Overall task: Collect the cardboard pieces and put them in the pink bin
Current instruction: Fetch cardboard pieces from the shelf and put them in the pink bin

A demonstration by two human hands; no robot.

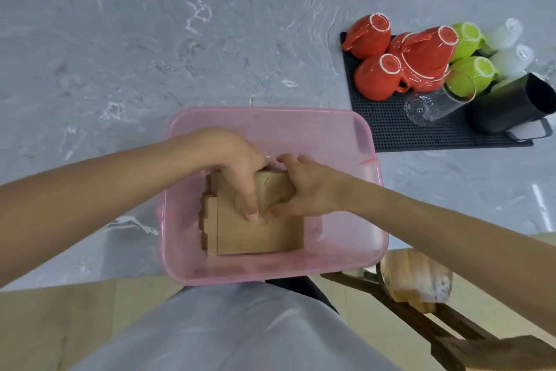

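A translucent pink bin point(346, 130) stands at the near edge of the grey marble counter. Inside it lies a stack of brown cardboard pieces point(255, 235), their left edges stepped. My left hand point(240, 169) reaches into the bin from the left, fingers pressed down over the top of the stack. My right hand point(304, 187) comes in from the right and grips the stack's upper right corner. Both hands touch the cardboard and each other's fingertips. The far part of the stack is hidden under the hands.
A black mat point(391, 127) at the back right carries upturned red cups point(376, 76), green cups point(472, 73), a clear glass point(433, 103) and a dark pitcher point(511, 106). A wooden chair with a cushion point(415, 280) stands at the lower right, below the counter edge.
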